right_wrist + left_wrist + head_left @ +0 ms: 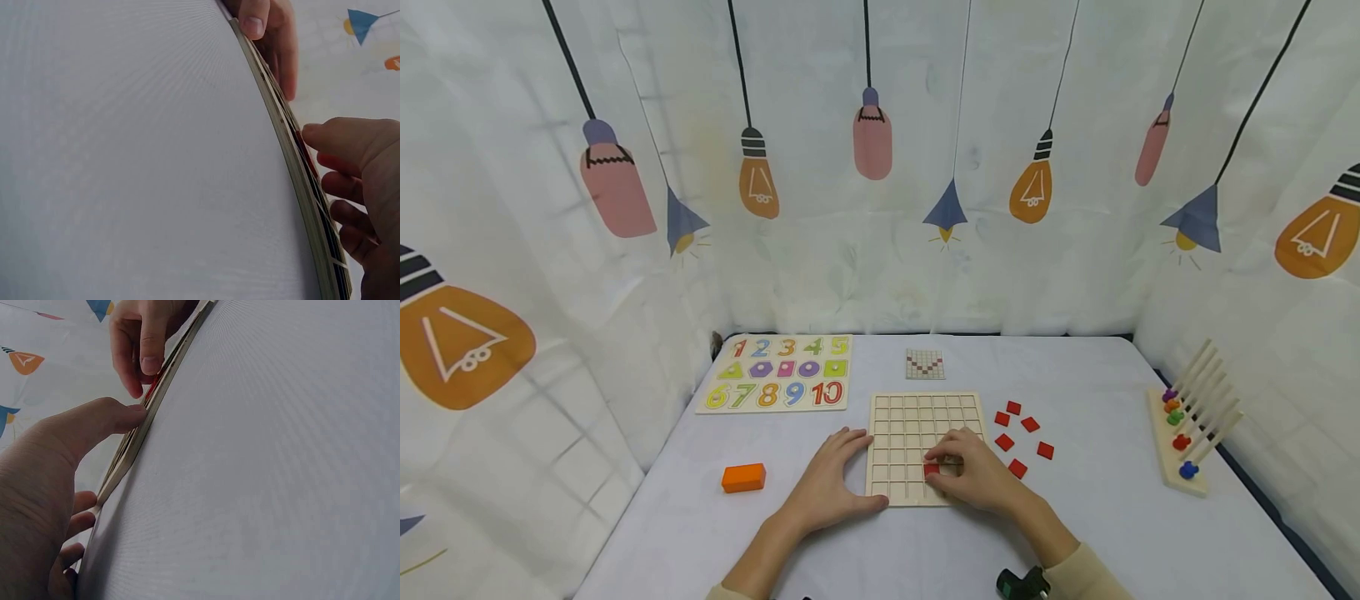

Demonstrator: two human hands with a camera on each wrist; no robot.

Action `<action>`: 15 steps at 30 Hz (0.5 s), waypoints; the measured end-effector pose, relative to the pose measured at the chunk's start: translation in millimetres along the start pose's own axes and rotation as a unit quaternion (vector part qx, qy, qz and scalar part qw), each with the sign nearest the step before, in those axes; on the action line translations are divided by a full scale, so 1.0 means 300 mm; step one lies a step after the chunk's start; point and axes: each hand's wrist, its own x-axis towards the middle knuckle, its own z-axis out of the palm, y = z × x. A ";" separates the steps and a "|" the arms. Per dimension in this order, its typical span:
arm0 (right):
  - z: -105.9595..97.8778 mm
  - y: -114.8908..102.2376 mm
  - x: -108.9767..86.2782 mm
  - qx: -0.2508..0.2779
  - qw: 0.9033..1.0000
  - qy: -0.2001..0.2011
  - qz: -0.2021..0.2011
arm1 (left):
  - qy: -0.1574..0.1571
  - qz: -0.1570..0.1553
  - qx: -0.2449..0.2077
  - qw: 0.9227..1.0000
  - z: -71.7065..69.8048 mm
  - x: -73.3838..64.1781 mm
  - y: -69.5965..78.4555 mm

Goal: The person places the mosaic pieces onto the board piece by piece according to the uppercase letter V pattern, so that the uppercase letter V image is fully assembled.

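A wooden grid board (pixel 891 475) with square cells lies flat in front of me. My left hand (pixel 829 483) is spread at its near left corner, thumb touching the near edge and fingertips at the left side. Over the near right part of the board, my right hand (pixel 981 475) pinches a small red square tile (pixel 932 469) between thumb and index finger, at the level of the cells. The same tile shows as a thin red strip (pixel 306 153) by the right thumb in the right wrist view. Several loose red tiles (pixel 1004 442) lie right of the board.
Behind the board lies a small pattern card (pixel 925 364). At the back left is a number and shape puzzle board (pixel 709 407). An orange block (pixel 743 477) sits at left. A wooden stand with pegs and coloured pieces (pixel 1172 467) is at the right edge.
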 end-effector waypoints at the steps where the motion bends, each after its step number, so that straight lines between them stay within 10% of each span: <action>1: -0.002 0.000 -0.001 -0.001 1.000 0.002 -0.002 | -0.001 -0.002 0.000 1.000 0.000 0.001 0.000; 15: -0.050 0.001 -0.024 0.013 0.999 0.011 0.033 | 0.000 -0.008 -0.007 1.000 0.008 0.004 -0.003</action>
